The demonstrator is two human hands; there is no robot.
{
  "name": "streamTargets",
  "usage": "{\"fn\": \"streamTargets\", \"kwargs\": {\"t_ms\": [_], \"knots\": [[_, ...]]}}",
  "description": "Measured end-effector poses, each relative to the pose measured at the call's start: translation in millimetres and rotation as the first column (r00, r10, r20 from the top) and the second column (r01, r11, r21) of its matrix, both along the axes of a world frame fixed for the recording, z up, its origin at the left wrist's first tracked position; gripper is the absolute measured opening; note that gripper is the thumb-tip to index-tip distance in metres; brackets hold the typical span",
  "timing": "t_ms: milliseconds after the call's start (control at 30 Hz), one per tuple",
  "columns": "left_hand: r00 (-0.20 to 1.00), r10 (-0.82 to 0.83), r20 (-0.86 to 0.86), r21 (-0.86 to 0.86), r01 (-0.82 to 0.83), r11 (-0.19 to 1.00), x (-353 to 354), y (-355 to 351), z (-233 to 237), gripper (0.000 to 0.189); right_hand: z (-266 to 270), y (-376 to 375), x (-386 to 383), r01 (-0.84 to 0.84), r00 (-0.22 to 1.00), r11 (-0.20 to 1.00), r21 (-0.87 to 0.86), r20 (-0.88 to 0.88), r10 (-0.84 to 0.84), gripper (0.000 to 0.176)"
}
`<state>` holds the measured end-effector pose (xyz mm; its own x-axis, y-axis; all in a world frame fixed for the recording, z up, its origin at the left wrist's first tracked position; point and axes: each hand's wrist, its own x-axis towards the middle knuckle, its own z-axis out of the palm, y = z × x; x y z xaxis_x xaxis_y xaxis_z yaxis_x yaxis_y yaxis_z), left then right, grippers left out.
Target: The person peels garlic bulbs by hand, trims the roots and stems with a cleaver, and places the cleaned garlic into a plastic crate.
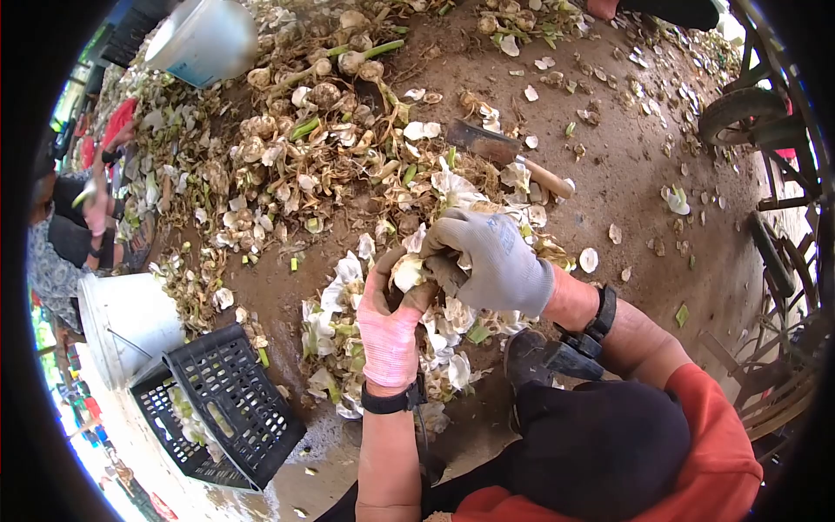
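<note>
Pale and rounded, a garlic bulb (407,273) sits between the thumb and fingers of my left hand (389,317), which wears a pink glove with a brown palm. Against its right side is my right hand (491,261), in a grey glove, its fingers curled and pressed together. Whatever those fingers pinch is hidden by the glove. Below both hands lies a heap of white garlic skins (452,348). A cleaver with a wooden handle (546,179) rests on the ground beyond my right hand, its dark blade pointing left.
A large pile of garlic (261,148) with roots and stems spreads ahead and left. A white bucket (204,43) stands at its far side, another white bucket (130,326) and a tilted black crate (230,400) at left. Another person (65,244) sits far left. Wheeled metal frames (744,113) line the right.
</note>
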<state>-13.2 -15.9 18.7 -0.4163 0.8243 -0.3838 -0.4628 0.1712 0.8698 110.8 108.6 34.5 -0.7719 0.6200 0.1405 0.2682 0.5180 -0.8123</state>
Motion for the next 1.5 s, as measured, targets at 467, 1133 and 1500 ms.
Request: {"fn": "streamTargets", "kwargs": {"t_ms": [467, 1133, 1500], "knots": [[0.992, -0.023, 0.125, 0.053, 0.017, 0.998, -0.4, -1.4, 1.8, 0.07, -40.5, 26.8, 15.5, 0.101, 0.995, 0.978, -0.181, 0.013, -0.101, 0.025], [0.903, 0.056, 0.425, 0.087, -0.103, 0.991, 1.6, -2.7, -4.9, 0.049, 4.9, 1.5, 2.0, 0.003, 0.995, 0.997, 0.076, 0.1, -0.011, 0.012], [0.824, -0.141, 0.549, 0.146, 0.071, 0.987, -6.7, -6.8, -0.6, 0.05, -43.4, 23.8, 2.3, 0.048, 0.939, 0.998, -0.034, 0.341, -0.034, 0.012]]}}
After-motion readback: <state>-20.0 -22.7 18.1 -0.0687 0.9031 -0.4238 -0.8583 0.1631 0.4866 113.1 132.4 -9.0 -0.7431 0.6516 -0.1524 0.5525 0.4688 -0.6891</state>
